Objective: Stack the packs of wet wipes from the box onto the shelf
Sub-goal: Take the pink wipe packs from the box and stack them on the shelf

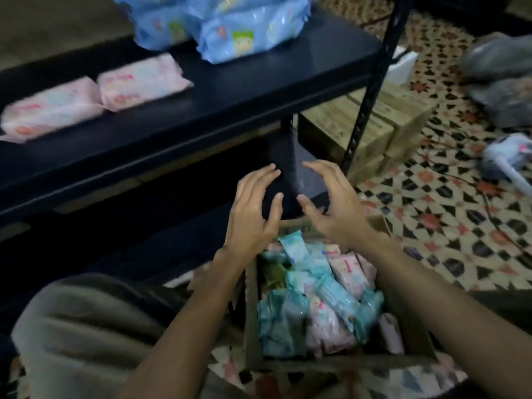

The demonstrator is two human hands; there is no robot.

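A cardboard box (251, 312) on the floor in front of me holds several teal and pink packs of wet wipes (316, 300). My left hand (254, 214) and my right hand (334, 203) hover side by side above the box's far edge, both empty with fingers spread. The black shelf (230, 93) stretches across the upper left. Two pink packs (51, 110) (141, 82) lie flat on it, and blue packs (236, 33) are piled at its back right.
A black perforated shelf post (371, 84) runs down at the right. Behind it stand cardboard boxes (383, 122) on the patterned tile floor (449, 226). Grey bags (501, 73) and a cable lie at the far right. My grey-clad knee (86, 335) is at lower left.
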